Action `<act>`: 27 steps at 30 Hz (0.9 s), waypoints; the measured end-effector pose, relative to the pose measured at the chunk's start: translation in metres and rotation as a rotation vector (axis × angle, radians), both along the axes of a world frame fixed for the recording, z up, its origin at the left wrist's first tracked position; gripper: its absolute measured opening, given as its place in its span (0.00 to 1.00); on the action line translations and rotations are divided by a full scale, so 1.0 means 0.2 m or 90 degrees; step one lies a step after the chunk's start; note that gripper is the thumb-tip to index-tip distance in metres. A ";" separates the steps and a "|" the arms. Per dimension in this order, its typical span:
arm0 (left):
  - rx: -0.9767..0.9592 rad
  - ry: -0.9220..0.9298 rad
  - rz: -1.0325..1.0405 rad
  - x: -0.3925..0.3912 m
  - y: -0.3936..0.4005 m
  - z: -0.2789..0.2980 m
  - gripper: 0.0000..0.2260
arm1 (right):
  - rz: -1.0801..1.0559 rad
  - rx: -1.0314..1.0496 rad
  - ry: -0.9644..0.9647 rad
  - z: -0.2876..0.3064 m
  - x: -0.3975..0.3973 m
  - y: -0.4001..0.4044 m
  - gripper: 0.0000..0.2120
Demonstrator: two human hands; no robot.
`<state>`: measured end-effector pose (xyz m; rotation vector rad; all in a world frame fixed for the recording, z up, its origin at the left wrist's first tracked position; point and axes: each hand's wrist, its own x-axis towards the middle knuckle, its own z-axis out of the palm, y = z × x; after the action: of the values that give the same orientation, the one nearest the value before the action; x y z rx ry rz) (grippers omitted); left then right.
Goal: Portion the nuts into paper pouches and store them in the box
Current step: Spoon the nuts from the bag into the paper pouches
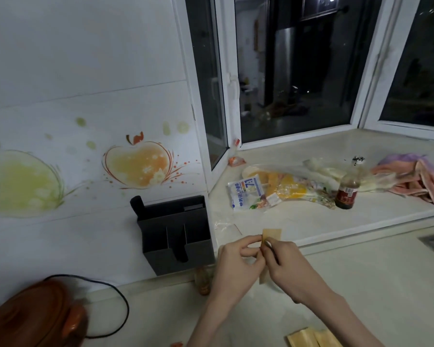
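Observation:
Both hands hold one small tan paper pouch (pixel 271 234) upright above the counter, just in front of the window ledge. My left hand (pixel 236 261) pinches its left edge with thumb and fingers. My right hand (pixel 286 261) pinches the right side of its mouth. The pouch's lower end shows between the hands. More tan paper pouches (pixel 313 338) lie at the bottom edge of the counter. A black box (pixel 176 234) with inner dividers stands open against the tiled wall, left of my hands. Clear bags of snacks (pixel 273 191) lie on the ledge.
A dark sauce bottle (pixel 347 190) and a pink cloth (pixel 416 179) sit on the ledge at right. A brown clay pot (pixel 33 319) with a black cord stands at bottom left. A small amber bottle (pixel 203 280) lies below the box.

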<state>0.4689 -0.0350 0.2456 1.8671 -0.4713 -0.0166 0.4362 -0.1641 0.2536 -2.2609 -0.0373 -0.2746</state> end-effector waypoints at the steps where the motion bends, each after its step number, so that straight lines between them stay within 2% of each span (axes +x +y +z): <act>1: 0.000 0.010 0.001 0.00 0.01 -0.01 0.16 | 0.008 0.004 0.010 -0.01 0.01 -0.01 0.16; 4: 0.000 0.023 0.011 -0.01 0.01 0.00 0.16 | 0.009 0.027 0.042 -0.05 0.04 -0.03 0.15; 9: 0.052 0.117 -0.010 -0.01 0.02 -0.02 0.07 | 0.038 0.030 0.099 -0.10 0.08 -0.07 0.18; 12: 0.106 0.120 -0.072 -0.02 0.02 -0.04 0.13 | 0.091 0.040 0.127 -0.11 0.09 -0.08 0.16; 16: 0.147 0.110 -0.126 -0.02 0.02 -0.04 0.11 | 0.136 0.044 0.115 -0.08 0.09 -0.09 0.15; 18: 0.159 0.090 -0.151 0.00 0.02 -0.02 0.15 | 0.138 0.074 0.110 -0.08 0.09 -0.09 0.15; 21: 0.153 0.095 -0.172 0.02 0.01 0.01 0.13 | 0.116 0.132 0.108 -0.08 0.09 -0.09 0.14; 27: 0.123 0.117 -0.145 0.03 -0.01 -0.01 0.16 | 0.100 0.259 0.122 -0.10 0.08 -0.10 0.22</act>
<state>0.4746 -0.0373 0.2434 1.9679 -0.5673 -0.3955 0.4519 -0.1843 0.2338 -1.8586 -0.0525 0.0196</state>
